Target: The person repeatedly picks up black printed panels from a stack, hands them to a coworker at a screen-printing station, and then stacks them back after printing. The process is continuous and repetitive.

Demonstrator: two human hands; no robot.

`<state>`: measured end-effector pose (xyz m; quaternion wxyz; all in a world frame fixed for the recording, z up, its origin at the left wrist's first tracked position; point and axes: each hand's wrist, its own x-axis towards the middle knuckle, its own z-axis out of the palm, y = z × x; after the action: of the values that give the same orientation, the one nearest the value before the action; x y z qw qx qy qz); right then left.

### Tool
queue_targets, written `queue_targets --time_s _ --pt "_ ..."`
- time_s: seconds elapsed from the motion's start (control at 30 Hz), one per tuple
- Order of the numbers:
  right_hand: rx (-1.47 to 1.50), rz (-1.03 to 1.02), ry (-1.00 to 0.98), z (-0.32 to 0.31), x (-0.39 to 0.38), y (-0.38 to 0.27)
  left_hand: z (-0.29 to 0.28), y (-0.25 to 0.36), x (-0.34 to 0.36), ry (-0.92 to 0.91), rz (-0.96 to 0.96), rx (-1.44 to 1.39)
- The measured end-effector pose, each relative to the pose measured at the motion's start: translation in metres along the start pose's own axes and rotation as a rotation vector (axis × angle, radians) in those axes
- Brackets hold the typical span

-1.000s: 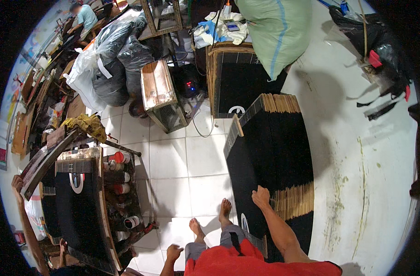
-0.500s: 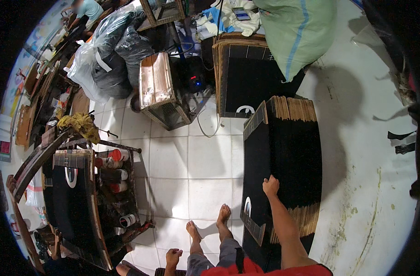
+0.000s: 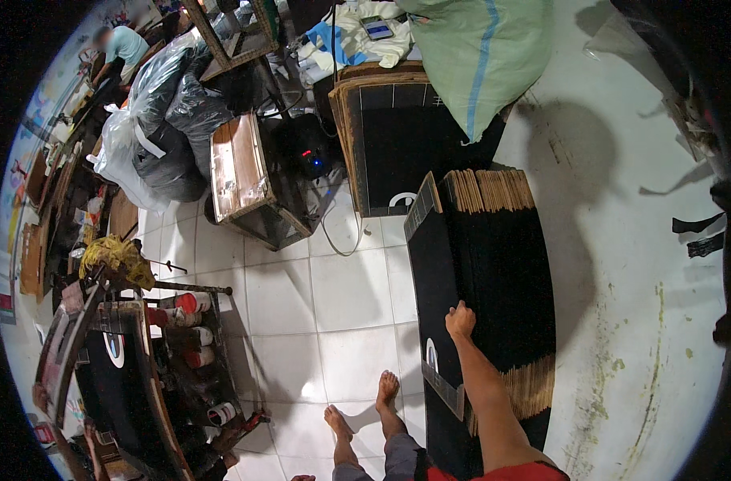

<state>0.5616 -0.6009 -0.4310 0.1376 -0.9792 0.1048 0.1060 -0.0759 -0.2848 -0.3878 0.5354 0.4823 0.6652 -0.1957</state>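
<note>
My right hand (image 3: 460, 320) is closed over the upper edge of the front black board (image 3: 436, 268), which has a gridded strip at each end and a white curved print. This board stands on edge at the near side of a long row of black boards (image 3: 506, 280) with bare wooden ends. Its far end tilts slightly away from the row. Only the top of my left hand (image 3: 303, 478) shows at the lower edge, beside my leg; its fingers are hidden, and I see nothing in it.
At left, another person's hands hold a frame (image 3: 73, 353) by a black board (image 3: 121, 385) on a stand with several paint tubs (image 3: 191, 303). Ahead are a wooden box (image 3: 241, 176), bagged bundles (image 3: 165, 152), more boards (image 3: 345, 144) and a green sack (image 3: 482, 64). A white wall (image 3: 614, 321) borders the right.
The view has shifted a little to the right. My left hand has dropped almost out of view, while my right hand stays on the board's edge. The other person's frame sits lower and steeper.
</note>
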Motion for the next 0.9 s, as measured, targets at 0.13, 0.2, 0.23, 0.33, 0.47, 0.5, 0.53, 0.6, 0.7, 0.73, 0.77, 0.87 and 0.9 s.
queue_targets --time_s 0.13,0.2,0.23,0.33,0.47,0.5,0.53,0.6,0.7,0.73,0.77,0.87,0.9 --pt "0.018 -0.066 0.012 0.000 0.002 0.006 0.013 0.029 -0.014 0.005 0.017 0.036" --pt "-0.021 -0.054 0.015 0.001 0.004 0.007 0.017 0.038 -0.017 0.002 0.035 0.046" --pt "-0.040 -0.045 0.016 -0.001 0.004 0.008 0.017 0.040 -0.017 0.000 0.044 0.055" --pt "-0.002 -0.043 0.038 -0.013 -0.003 0.007 0.018 0.045 -0.018 -0.026 0.023 0.066" --pt "0.207 -0.283 0.391 -0.038 -0.046 0.004 0.026 0.058 -0.027 -0.044 0.036 0.100" --pt "0.232 -0.291 0.404 -0.041 -0.066 0.003 0.029 0.062 -0.033 -0.037 0.042 0.119" --pt "0.254 -0.252 0.339 -0.043 -0.087 0.002 0.033 0.069 -0.037 -0.033 0.052 0.141" --pt "0.256 -0.259 0.237 -0.042 -0.140 0.000 0.038 0.086 -0.043 -0.089 0.105 0.177" --pt "0.287 -0.259 0.059 -0.039 -0.231 0.004 0.037 0.109 -0.044 -0.165 0.201 0.165" --pt "0.292 -0.230 -0.052 -0.037 -0.258 0.005 0.035 0.115 -0.042 -0.186 0.225 0.152" --pt "0.295 -0.221 -0.148 -0.038 -0.284 0.010 0.032 0.120 -0.040 -0.185 0.252 0.144" --pt "0.304 -0.163 -0.242 -0.038 -0.349 0.027 0.017 0.133 -0.029 -0.232 0.374 0.158" --pt "0.299 -0.068 -0.338 -0.038 -0.365 0.037 0.012 0.136 -0.025 -0.224 0.403 0.220"
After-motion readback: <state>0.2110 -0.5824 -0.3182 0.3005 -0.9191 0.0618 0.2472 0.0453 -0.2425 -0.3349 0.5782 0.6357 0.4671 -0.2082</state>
